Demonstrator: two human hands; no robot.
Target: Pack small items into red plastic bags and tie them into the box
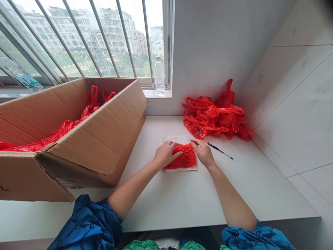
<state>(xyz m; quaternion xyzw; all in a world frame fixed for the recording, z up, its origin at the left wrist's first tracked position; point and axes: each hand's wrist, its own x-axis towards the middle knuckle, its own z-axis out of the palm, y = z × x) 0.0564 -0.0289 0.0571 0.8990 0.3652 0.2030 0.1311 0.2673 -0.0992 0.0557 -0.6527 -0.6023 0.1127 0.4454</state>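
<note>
A crumpled red plastic bag point(185, 158) lies in front of me on a white notebook or pad point(182, 170). My left hand point(166, 153) rests over the bag's left side, thumb and fingers apart, with the thumb on top of it. At the bag's upper right corner, my right hand point(204, 152) has its thumb and fingertips drawn together on the edge; the exact contact is small to see. Just right of that hand lies a black pen point(220, 150). Some writing shows on the pad's upper part, and the bag covers its middle.
On the left stands a large open cardboard box point(104, 135) holding red plastic bags point(70, 125). A heap of red bags point(215, 116) lies against the wall at the back right. A clear bottle point(159, 76) stands on the windowsill. The white table point(177, 205) ends near my body.
</note>
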